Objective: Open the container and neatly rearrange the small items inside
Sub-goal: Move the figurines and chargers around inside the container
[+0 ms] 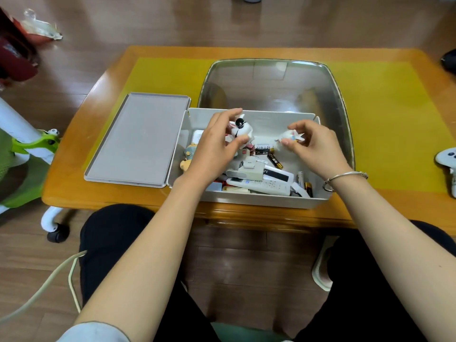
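Note:
An open grey container sits at the table's near edge, its lid lying flat to its left. Inside lie a white remote, several batteries, a small yellow figure and other small items. My left hand holds a white toy figure with a black knob above the container's left half. My right hand pinches a small white figure with coloured marks above the right half.
A clear plastic tub stands just behind the container. A yellow mat covers the wooden table. A white game controller lies at the right edge. A green and white chair stands to the left.

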A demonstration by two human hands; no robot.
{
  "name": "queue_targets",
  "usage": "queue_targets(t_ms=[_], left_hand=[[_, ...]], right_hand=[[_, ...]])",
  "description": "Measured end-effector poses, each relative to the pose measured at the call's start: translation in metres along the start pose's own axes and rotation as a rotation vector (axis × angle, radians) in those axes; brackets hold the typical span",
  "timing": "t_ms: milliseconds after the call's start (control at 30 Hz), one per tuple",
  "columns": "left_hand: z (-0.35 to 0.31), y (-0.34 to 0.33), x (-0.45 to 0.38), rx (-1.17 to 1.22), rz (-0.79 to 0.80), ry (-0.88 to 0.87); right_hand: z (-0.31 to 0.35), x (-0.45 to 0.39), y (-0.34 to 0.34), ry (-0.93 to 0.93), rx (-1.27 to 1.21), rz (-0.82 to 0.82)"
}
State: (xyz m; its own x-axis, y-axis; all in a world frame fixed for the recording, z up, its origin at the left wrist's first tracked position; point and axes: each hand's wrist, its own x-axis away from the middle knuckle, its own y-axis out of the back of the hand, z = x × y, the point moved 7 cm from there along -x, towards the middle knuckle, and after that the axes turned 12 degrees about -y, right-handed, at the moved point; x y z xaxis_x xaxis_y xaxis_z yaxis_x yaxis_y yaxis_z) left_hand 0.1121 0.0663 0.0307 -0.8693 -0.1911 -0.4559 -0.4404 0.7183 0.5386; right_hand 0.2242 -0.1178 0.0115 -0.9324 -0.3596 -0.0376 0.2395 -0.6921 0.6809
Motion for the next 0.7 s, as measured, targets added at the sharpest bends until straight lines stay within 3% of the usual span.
queue_targets(t_ms=[267,467,700], left_hand=[[0.003,-0.073,-0.017,0.052,0.298,0.055],[0.017,-0.117,-0.035,-0.103,0.453,0.116],[0.041,-0.141,-0.037,-0.161,0.623,0.182]], right_hand=[[-0.034,-0.006,0.017,0.015,-0.017,-0.168],[-0.035,-0.005,0.019,0.057,-0.071,-0.253],[-0.033,-0.006,0.013,0.077,-0.003,-0.213]])
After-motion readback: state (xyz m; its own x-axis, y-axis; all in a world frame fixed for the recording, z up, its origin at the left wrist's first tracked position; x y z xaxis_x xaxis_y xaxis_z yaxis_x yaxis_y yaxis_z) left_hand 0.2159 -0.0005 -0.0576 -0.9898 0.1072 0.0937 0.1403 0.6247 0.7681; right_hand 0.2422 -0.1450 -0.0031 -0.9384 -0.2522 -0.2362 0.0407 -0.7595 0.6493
